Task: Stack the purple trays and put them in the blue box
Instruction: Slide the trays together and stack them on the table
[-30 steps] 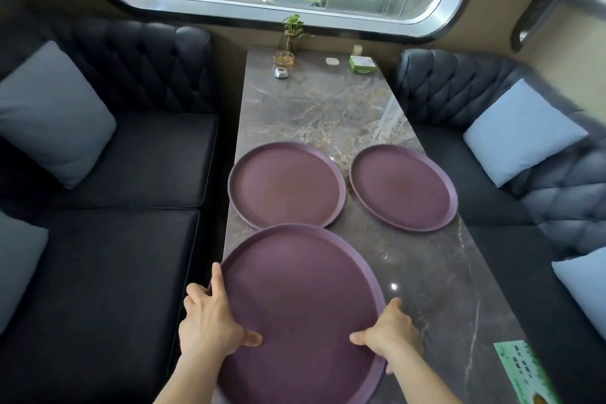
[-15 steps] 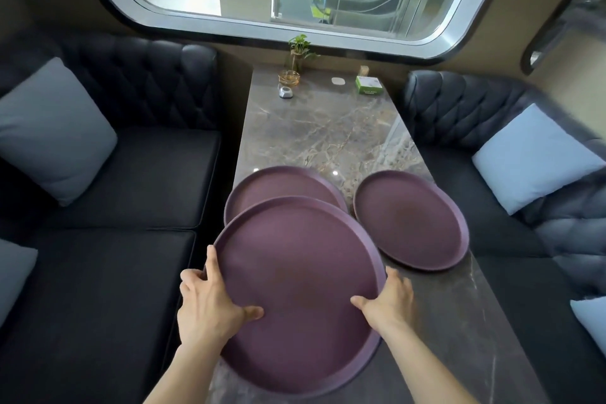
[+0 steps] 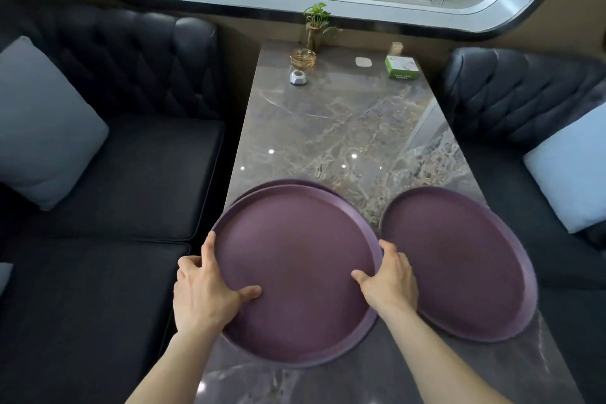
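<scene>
A round purple tray point(image 3: 296, 259) is held by both hands over a second purple tray point(image 3: 288, 183), of which only the far rim shows. My left hand point(image 3: 205, 289) grips the held tray's left rim, thumb on its inner face. My right hand point(image 3: 390, 282) grips its right rim the same way. A third purple tray point(image 3: 465, 259) lies flat on the marble table point(image 3: 337, 128) just to the right, its rim close to my right hand. No blue box is in view.
At the table's far end stand a small plant in a vase point(image 3: 316, 26), an amber glass dish point(image 3: 303, 58), a small white object point(image 3: 299, 77), a white pad point(image 3: 363, 62) and a green box point(image 3: 401, 66). Dark tufted sofas with grey cushions point(image 3: 46, 128) flank the table.
Both hands have carried the near tray away from me, until it almost covers the left far tray. The camera has moved forward with it.
</scene>
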The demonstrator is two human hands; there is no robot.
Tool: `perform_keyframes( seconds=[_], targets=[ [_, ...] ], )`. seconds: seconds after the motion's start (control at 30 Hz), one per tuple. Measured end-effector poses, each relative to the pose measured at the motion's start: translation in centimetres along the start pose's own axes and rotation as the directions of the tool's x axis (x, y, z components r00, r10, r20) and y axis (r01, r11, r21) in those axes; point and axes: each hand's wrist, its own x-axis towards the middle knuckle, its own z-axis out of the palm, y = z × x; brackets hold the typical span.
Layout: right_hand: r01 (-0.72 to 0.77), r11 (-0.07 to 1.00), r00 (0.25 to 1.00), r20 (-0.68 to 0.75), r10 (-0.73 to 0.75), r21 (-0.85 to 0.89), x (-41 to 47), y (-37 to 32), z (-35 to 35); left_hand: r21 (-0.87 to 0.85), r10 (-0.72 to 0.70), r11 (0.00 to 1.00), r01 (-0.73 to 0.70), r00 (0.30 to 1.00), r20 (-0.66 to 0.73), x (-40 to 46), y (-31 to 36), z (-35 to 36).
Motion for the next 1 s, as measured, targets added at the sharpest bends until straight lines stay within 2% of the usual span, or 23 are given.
perform_keyframes(
  seconds=[0.17, 0.43, 0.53, 0.7, 0.87, 1.0],
  targets=[
    [0.025, 0.998, 1.0, 0.002, -0.025, -0.051, 3.3, -0.9, 1.9, 0.141, -0.013, 0.99, 0.02, 0.998, -0.054, 2.7, 0.9, 2.2],
    [0.066, 0.988, 0.998, 0.0, -0.067, -0.141, 5.3, -1.5, 3.6, 0.239, -0.012, 0.97, 0.036, 0.995, -0.101, 3.7, 1.0, 3.9],
    [0.044, 0.986, 0.999, 0.015, -0.042, -0.16, 5.4, -1.9, 3.8, 0.205, -0.035, 0.977, 0.051, 0.996, -0.081, 3.6, 1.2, 3.9],
    [0.022, 0.978, 0.999, 0.034, -0.015, -0.207, 5.9, -1.5, 3.9, 0.034, -0.115, 0.993, 0.115, 0.993, -0.015, 3.7, 1.1, 4.3],
    [-0.041, 0.995, 0.996, 0.081, 0.049, -0.092, 5.9, -0.7, 4.0, 0.04, -0.164, 0.986, 0.163, 0.986, 0.01, 4.2, 0.5, 4.3],
    [-0.075, 0.994, 0.991, 0.103, 0.082, -0.073, 4.7, -0.2, 3.9, 0.03, -0.191, 0.981, 0.19, 0.981, 0.047, 3.4, -0.3, 3.7]
  ],
)
